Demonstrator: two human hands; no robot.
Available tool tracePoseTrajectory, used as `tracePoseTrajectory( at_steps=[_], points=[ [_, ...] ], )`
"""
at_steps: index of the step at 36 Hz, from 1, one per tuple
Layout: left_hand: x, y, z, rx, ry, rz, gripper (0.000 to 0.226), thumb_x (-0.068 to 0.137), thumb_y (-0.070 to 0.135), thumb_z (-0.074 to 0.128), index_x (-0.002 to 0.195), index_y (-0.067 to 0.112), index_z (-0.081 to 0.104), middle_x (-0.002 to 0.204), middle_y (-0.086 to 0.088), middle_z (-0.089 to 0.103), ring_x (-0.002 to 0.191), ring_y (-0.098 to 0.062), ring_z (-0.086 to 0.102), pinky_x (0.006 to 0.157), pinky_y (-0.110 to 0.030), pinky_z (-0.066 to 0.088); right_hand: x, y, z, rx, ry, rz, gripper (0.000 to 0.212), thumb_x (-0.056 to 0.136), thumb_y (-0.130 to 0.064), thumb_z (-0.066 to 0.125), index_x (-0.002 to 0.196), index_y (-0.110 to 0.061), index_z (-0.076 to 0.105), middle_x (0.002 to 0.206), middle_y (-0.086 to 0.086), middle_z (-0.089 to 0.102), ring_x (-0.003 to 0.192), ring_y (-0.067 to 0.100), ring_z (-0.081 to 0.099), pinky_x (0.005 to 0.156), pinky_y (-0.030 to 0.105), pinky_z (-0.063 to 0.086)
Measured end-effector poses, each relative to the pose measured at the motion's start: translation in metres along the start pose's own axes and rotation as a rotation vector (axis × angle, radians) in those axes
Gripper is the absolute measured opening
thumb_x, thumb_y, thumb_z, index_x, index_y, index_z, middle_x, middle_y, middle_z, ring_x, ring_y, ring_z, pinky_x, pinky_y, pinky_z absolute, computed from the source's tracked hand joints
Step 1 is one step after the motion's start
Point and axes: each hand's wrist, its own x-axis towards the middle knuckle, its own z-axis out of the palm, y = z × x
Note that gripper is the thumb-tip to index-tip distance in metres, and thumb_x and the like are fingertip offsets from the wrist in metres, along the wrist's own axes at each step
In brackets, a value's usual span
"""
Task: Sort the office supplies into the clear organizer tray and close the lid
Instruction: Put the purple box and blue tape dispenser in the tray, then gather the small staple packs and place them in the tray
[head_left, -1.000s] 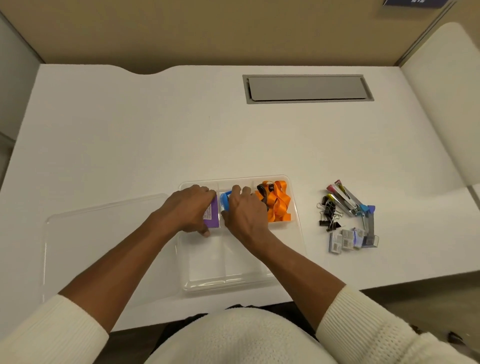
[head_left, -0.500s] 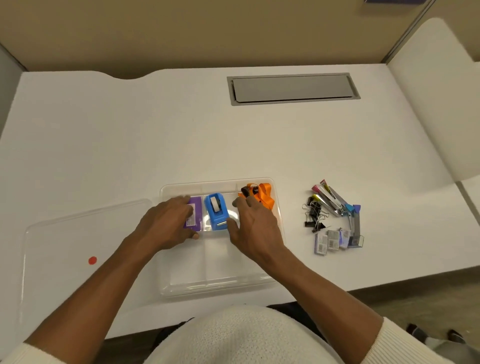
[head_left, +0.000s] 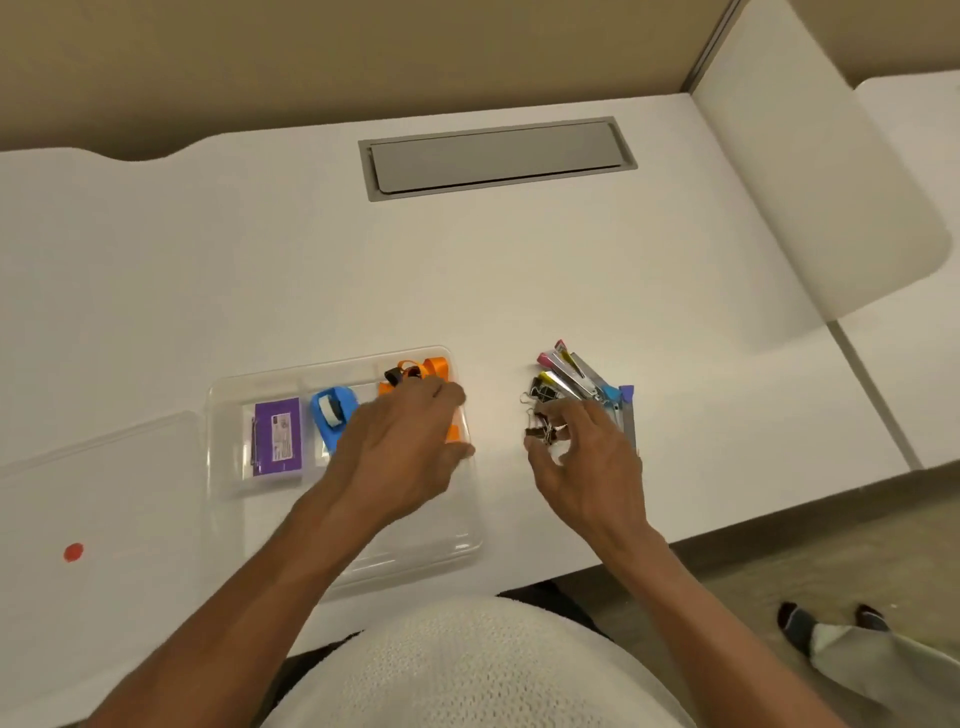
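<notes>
The clear organizer tray lies near the front edge of the desk. Its far row holds a purple box, a blue tape dispenser and an orange lanyard. My left hand is spread over the tray's right side and covers most of the lanyard, fingers apart. My right hand reaches over a pile to the right of the tray, its thumb and fingers curled apart around black binder clips. Coloured staplers lie just beyond them. The clear lid rests flat to the left of the tray.
A red dot shows through the lid. A grey cable hatch is set into the white desk at the back. A white divider panel stands at the right. The desk's front edge runs close under my right wrist.
My right hand left the tray and moved right to the binder clips. My left hand let go of the purple box and shifted right over the orange lanyard. The camera view swung rightward.
</notes>
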Motion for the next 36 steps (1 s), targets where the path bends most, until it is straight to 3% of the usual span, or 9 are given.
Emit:
tracePoseTrajectory(
  at_steps=[7,11,14,20,25,28,30,34,36],
  points=[
    [0.022,0.073,0.074,0.176,-0.147,0.395,0.056,0.083,0.038,0.084,0.129,0.013,0.062,0.122,-0.009,0.067,0.101,-0.025,0.065,0.071,-0.037,0.055,0.001,0.070,-0.024,-0.276,-0.138,0.029,0.068,0.080,-0.034,0.081,0.139,-0.021,0.049,0.125,0.007,0.056,0.111,0.024,0.054,0.075,0.036,0.057],
    [0.034,0.098,0.110,0.280,-0.201,0.490,0.069,0.075,0.028,0.092,0.132,0.004,0.060,0.126,-0.019,0.065,0.104,-0.029,0.065,0.076,-0.040,0.061,0.001,0.095,-0.026,-0.348,-0.199,0.062,0.077,0.079,-0.056,0.079,0.144,-0.025,0.049,0.128,0.009,0.056,0.112,0.024,0.056,0.077,0.031,0.053],
    [0.044,0.107,0.125,0.296,-0.208,0.483,0.078,0.069,0.023,0.095,0.135,0.001,0.059,0.131,-0.022,0.063,0.108,-0.031,0.066,0.079,-0.039,0.061,0.002,0.108,-0.024,-0.308,-0.273,0.077,0.081,0.080,-0.062,0.075,0.147,-0.030,0.044,0.130,0.008,0.052,0.108,0.023,0.060,0.076,0.032,0.056],
    [0.056,0.114,0.146,0.276,-0.214,0.406,0.071,0.088,0.019,0.079,0.146,0.000,0.042,0.142,-0.023,0.051,0.124,-0.034,0.056,0.089,-0.041,0.057,0.007,0.113,-0.011,-0.281,-0.368,0.040,0.080,0.083,-0.059,0.075,0.149,-0.027,0.043,0.126,0.011,0.053,0.095,0.023,0.066,0.081,0.030,0.057],
    [0.057,0.112,0.158,0.245,-0.201,0.362,0.058,0.091,0.010,0.071,0.143,-0.001,0.046,0.136,-0.023,0.054,0.124,-0.035,0.055,0.081,-0.040,0.059,0.006,0.106,-0.004,-0.207,-0.356,0.039,0.048,0.091,-0.031,0.074,0.134,-0.017,0.057,0.121,0.013,0.052,0.079,0.025,0.067,0.080,0.037,0.062],
    [0.061,0.111,0.162,0.220,-0.220,0.338,0.053,0.095,0.008,0.070,0.142,-0.002,0.048,0.136,-0.025,0.056,0.125,-0.038,0.055,0.086,-0.043,0.060,0.002,0.107,-0.001,-0.183,-0.360,0.055,0.041,0.094,-0.031,0.071,0.131,-0.016,0.058,0.125,0.012,0.053,0.086,0.025,0.069,0.084,0.033,0.061],
    [0.061,0.110,0.162,0.234,-0.194,0.341,0.057,0.087,0.011,0.081,0.137,-0.002,0.056,0.130,-0.025,0.062,0.119,-0.038,0.062,0.084,-0.043,0.063,0.001,0.109,0.000,-0.162,-0.375,0.076,0.044,0.096,-0.034,0.070,0.134,-0.017,0.057,0.133,0.012,0.052,0.098,0.025,0.069,0.092,0.031,0.057],
    [0.058,0.111,0.155,0.136,-0.100,0.360,0.074,0.029,0.025,0.109,0.094,0.005,0.080,0.089,-0.015,0.077,0.076,-0.024,0.077,0.050,-0.030,0.063,0.000,0.112,-0.003,-0.088,-0.395,0.163,0.055,0.091,-0.039,0.074,0.138,-0.018,0.056,0.140,0.010,0.051,0.109,0.027,0.067,0.099,0.031,0.054],
    [0.056,0.109,0.152,0.113,-0.122,0.348,0.068,0.049,0.023,0.106,0.108,0.005,0.078,0.103,-0.016,0.077,0.090,-0.026,0.076,0.059,-0.032,0.066,0.000,0.114,-0.006,-0.055,-0.373,0.186,0.058,0.086,-0.039,0.080,0.136,-0.019,0.058,0.134,0.010,0.053,0.101,0.025,0.067,0.089,0.026,0.056]
  ],
)
